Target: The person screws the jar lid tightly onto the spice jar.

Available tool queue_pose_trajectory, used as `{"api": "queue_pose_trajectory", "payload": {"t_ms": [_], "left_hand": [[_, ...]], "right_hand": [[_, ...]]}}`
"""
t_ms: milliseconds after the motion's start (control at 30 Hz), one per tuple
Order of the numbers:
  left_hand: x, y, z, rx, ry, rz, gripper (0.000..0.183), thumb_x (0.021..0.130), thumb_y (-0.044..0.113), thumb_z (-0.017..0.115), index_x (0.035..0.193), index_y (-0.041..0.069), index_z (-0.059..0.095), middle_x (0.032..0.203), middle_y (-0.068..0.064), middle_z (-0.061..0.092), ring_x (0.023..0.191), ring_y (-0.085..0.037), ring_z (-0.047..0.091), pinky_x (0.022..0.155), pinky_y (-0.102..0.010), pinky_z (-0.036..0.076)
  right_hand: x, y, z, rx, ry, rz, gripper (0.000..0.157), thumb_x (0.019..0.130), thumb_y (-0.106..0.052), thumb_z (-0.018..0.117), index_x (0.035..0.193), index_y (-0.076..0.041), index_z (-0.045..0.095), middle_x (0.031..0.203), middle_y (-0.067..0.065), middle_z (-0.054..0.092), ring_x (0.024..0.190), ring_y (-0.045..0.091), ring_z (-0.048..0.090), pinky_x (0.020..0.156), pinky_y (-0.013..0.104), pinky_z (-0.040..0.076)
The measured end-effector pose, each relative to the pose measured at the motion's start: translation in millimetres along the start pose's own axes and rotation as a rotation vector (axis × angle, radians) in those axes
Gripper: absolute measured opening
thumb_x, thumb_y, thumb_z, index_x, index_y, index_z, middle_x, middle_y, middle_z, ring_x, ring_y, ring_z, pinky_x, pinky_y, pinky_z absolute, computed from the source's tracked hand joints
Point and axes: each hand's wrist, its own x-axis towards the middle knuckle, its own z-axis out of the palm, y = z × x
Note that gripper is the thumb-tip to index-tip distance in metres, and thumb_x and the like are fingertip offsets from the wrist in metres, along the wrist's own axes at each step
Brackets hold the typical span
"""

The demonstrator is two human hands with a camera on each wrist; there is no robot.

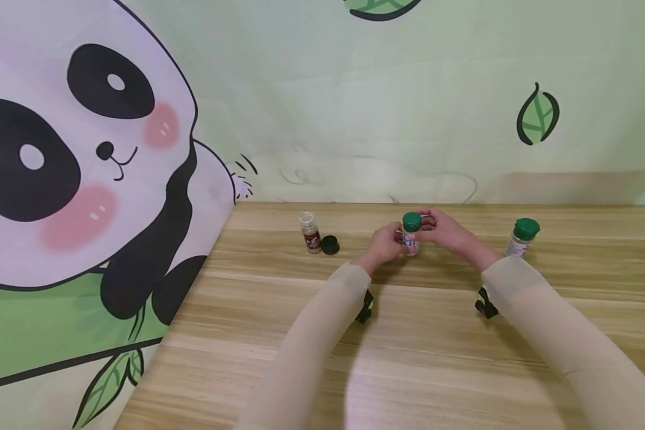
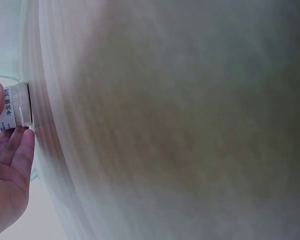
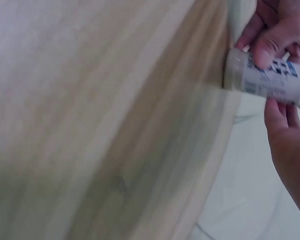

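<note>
A small spice bottle (image 1: 411, 237) with a green cap (image 1: 411, 221) stands upright between both hands, its base right at the tabletop. My left hand (image 1: 385, 244) grips it from the left; in the right wrist view that thumb (image 3: 266, 52) lies across the printed label. From the right, my right hand (image 1: 451, 233) holds the same bottle, thumb at the front and fingers curving behind below the cap. Seen from the left wrist, the pale lower end of the bottle (image 2: 21, 105) shows beside the left fingers (image 2: 20, 150).
A second green-capped bottle (image 1: 518, 239) stands farther right, partly behind the right sleeve. To the left stands an uncapped clear bottle (image 1: 310, 233) with a dark label, a black cap (image 1: 330, 245) beside it. A printed panda cloth (image 1: 322, 107) hangs behind the wooden table (image 1: 424, 358).
</note>
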Motion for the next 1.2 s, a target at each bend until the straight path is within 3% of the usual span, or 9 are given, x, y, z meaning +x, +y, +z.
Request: {"api": "queue_pose_trajectory", "payload": {"t_ms": [167, 333, 567, 833, 1200], "left_hand": [[0.8, 1.5, 2.0, -0.013, 0.001, -0.007, 0.03, 0.088, 0.009, 0.074, 0.111, 0.004, 0.056, 0.119, -0.017, 0.069, 0.097, -0.022, 0.066, 0.068, -0.021, 0.051], [4.8, 1.4, 2.8, -0.013, 0.001, 0.016, 0.037, 0.087, 0.01, 0.075, 0.119, 0.003, 0.057, 0.122, -0.016, 0.068, 0.109, -0.027, 0.066, 0.071, -0.024, 0.054], [6.1, -1.7, -1.3, -0.004, 0.024, -0.001, 0.034, 0.086, 0.011, 0.076, 0.114, 0.005, 0.058, 0.121, -0.016, 0.069, 0.108, -0.026, 0.067, 0.072, -0.026, 0.055], [5.7, -0.8, -1.3, -0.001, 0.013, 0.017, 0.036, 0.087, 0.011, 0.075, 0.117, 0.003, 0.057, 0.122, -0.017, 0.068, 0.11, -0.028, 0.066, 0.074, -0.027, 0.056], [2.8, -1.6, 0.9, -0.006, -0.011, -0.009, 0.034, 0.088, 0.01, 0.074, 0.117, 0.004, 0.057, 0.125, -0.017, 0.067, 0.111, -0.027, 0.066, 0.078, -0.028, 0.057]], "right_hand": [[-1.9, -8.0, -18.4, -0.058, -0.175, 0.004, 0.069, 0.098, -0.013, 0.059, 0.153, 0.002, 0.019, 0.153, 0.032, 0.034, 0.143, 0.047, 0.033, 0.117, 0.058, 0.031], [-2.4, -19.1, -28.1, -0.161, -0.236, -0.007, 0.064, 0.099, -0.013, 0.055, 0.153, 0.001, 0.024, 0.151, 0.032, 0.038, 0.14, 0.047, 0.038, 0.114, 0.061, 0.033], [1.9, -25.3, -23.1, -0.205, -0.216, -0.035, 0.05, 0.099, -0.012, 0.054, 0.144, 0.005, 0.039, 0.143, 0.027, 0.049, 0.132, 0.04, 0.048, 0.111, 0.055, 0.04], [1.0, -23.0, -20.3, -0.185, -0.18, -0.035, 0.044, 0.099, -0.012, 0.056, 0.139, 0.005, 0.045, 0.138, 0.027, 0.053, 0.129, 0.037, 0.051, 0.109, 0.052, 0.043], [0.3, -13.7, -12.7, -0.17, -0.109, -0.032, 0.054, 0.098, -0.014, 0.059, 0.145, 0.005, 0.039, 0.141, 0.03, 0.049, 0.133, 0.043, 0.047, 0.111, 0.055, 0.04]]}}
